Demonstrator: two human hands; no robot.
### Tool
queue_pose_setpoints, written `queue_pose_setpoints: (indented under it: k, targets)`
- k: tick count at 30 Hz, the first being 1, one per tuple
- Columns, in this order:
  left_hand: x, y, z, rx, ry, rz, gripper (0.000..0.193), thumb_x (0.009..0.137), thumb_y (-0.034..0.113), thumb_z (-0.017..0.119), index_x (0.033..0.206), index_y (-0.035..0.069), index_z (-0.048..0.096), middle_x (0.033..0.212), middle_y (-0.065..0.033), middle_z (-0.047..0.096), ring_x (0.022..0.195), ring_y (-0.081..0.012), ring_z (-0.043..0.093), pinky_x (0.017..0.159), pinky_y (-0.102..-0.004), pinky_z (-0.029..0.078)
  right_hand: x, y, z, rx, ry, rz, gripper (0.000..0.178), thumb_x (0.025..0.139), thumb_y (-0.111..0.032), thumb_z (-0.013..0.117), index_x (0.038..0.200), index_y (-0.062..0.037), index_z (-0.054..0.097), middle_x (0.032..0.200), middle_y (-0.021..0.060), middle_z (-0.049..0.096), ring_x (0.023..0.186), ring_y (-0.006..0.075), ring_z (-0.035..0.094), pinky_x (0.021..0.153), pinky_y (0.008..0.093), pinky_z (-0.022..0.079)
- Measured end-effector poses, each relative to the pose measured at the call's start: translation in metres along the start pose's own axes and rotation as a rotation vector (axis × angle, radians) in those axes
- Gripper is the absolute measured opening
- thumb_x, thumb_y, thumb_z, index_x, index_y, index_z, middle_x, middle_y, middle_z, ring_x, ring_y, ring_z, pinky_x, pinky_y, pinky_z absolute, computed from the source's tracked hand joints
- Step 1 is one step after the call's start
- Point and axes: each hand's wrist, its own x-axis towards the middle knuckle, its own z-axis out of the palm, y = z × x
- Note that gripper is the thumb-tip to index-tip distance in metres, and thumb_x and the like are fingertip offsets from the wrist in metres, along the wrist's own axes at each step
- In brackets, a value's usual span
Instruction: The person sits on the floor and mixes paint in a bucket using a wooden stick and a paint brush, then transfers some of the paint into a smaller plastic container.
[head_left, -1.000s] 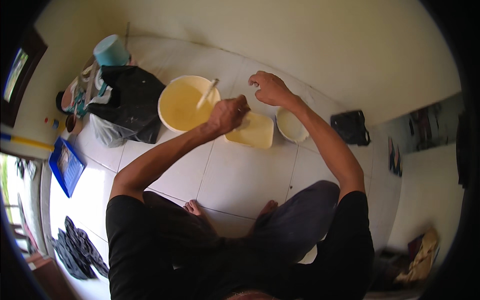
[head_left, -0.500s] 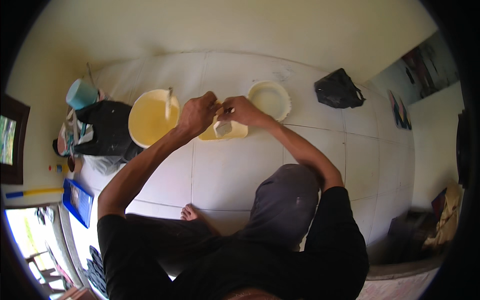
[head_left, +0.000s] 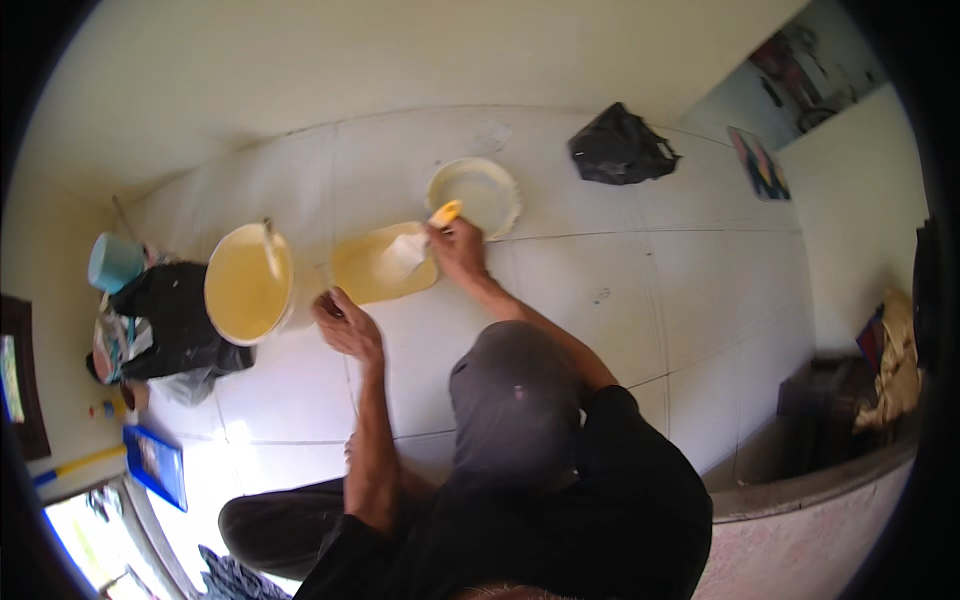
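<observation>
A paintbrush (head_left: pixel 425 232) with an orange handle is gripped in the closed right hand (head_left: pixel 458 250), and its pale bristles are laid on the yellow tray (head_left: pixel 365 275) that rests on the white tiled floor (head_left: pixel 620 300). The left hand (head_left: pixel 348 325) is held loosely curled at the near left edge of the tray; whether the edge is pinched or only touched cannot be told. A large bucket of yellow paint (head_left: pixel 248 285), with a stirring stick (head_left: pixel 270 245) stood in it, sits just left of the tray, and a shallow pale bowl (head_left: pixel 475 193) lies just beyond the right hand.

Paint could be dripped onto the bare tiles if the loaded brush is lifted past the tray's rim. The tray could be slid or tipped if it is pressed hard at one end while only lightly steadied. The bucket stands close to the left forearm and could be knocked by a careless sweep.

The depth of paint in the tray cannot be judged. The fingertips of the left hand are hard to make out, and the clutter beside the black bag (head_left: pixel 165 320) is too small to identify.
</observation>
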Motion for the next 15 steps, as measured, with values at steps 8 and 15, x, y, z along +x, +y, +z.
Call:
queue_pose_setpoints:
  k: [8, 15]
  targets:
    - [-0.001, -0.104, 0.009, -0.109, -0.2, -0.455, 0.059, 0.105, 0.048, 0.044, 0.121, -0.007, 0.06, 0.107, -0.0204, 0.064, 0.101, -0.0338, 0.059, 0.096, -0.0431, 0.043, -0.023, 0.038, -0.001, 0.206, 0.157, 0.237, 0.027, 0.099, -0.023, 0.069, 0.107, 0.0018, 0.066, 0.085, 0.006, 0.07, 0.073, 0.0117, 0.066, 0.066, 0.0289, 0.054]
    - [0.055, -0.112, 0.022, -0.352, -0.651, -0.693, 0.069, 0.103, 0.064, 0.033, 0.127, 0.008, 0.064, 0.121, -0.005, 0.067, 0.114, -0.0207, 0.059, 0.099, -0.0403, 0.042, -0.04, 0.064, 0.002, 0.433, 0.216, 0.346, 0.031, 0.102, -0.03, 0.064, 0.112, -0.0008, 0.062, 0.091, 0.0033, 0.066, 0.071, 0.0099, 0.062, 0.064, 0.0262, 0.052]
